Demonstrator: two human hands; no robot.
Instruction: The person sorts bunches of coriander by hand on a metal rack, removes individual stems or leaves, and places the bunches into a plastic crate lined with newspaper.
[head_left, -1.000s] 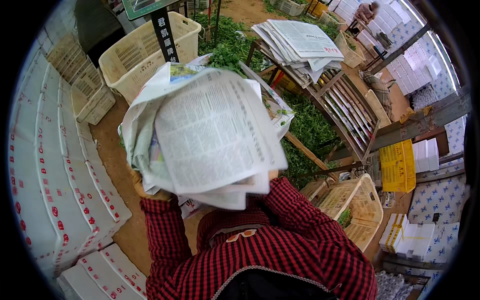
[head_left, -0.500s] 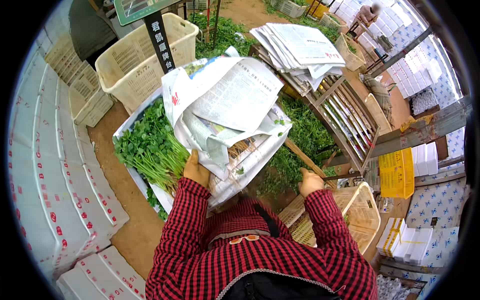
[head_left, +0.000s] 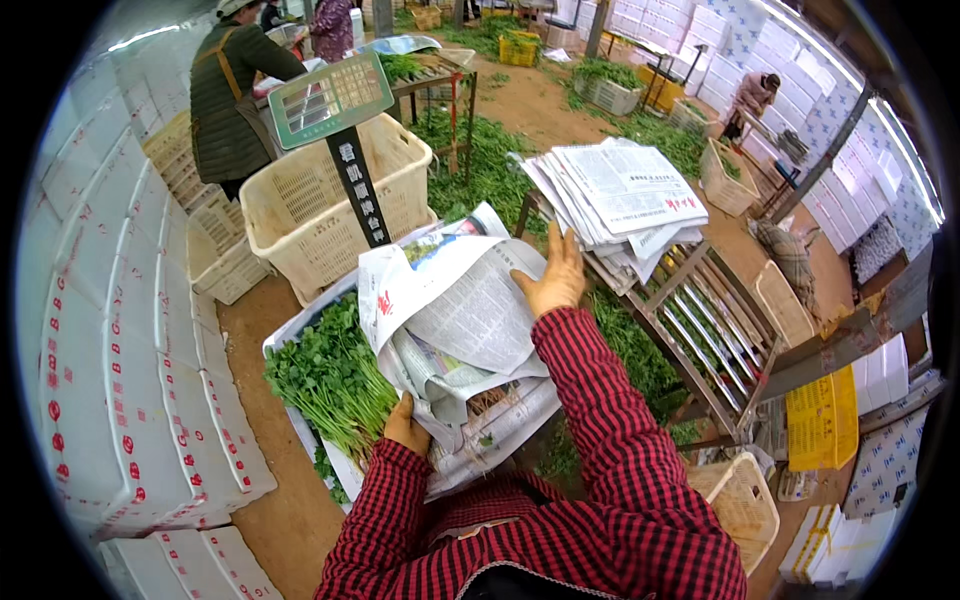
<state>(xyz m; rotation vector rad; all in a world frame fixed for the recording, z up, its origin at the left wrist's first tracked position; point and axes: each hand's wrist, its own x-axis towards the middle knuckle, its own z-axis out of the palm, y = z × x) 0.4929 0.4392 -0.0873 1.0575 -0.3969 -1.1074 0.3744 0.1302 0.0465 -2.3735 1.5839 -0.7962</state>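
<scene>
Leafy greens with pale stems (head_left: 335, 375), like celery or coriander, lie in a white foam box in front of me. Beside them, newspaper (head_left: 475, 315) is folded over a bundle whose brown roots (head_left: 495, 397) poke out on my side. My left hand (head_left: 407, 427) is closed on the newspaper's near left edge, by the stems; its fingertips are partly hidden. My right hand (head_left: 555, 275) is open, thumb and fingers spread, at the newspaper's far right edge. Just beyond it, a stack of newspapers (head_left: 625, 195) rests on a slatted rack.
A scale display (head_left: 330, 100) on a dark post stands before a cream crate (head_left: 340, 190). White foam boxes (head_left: 120, 350) line the left. The slatted metal rack (head_left: 700, 320) is at right, near a yellow crate (head_left: 822, 420). Loose greens cover the floor; other people (head_left: 225, 100) work farther back.
My right hand has moved up and left from low on the right to the newspaper's far right edge, its fingers spreading. My left hand stays at the newspaper. The view has tilted up.
</scene>
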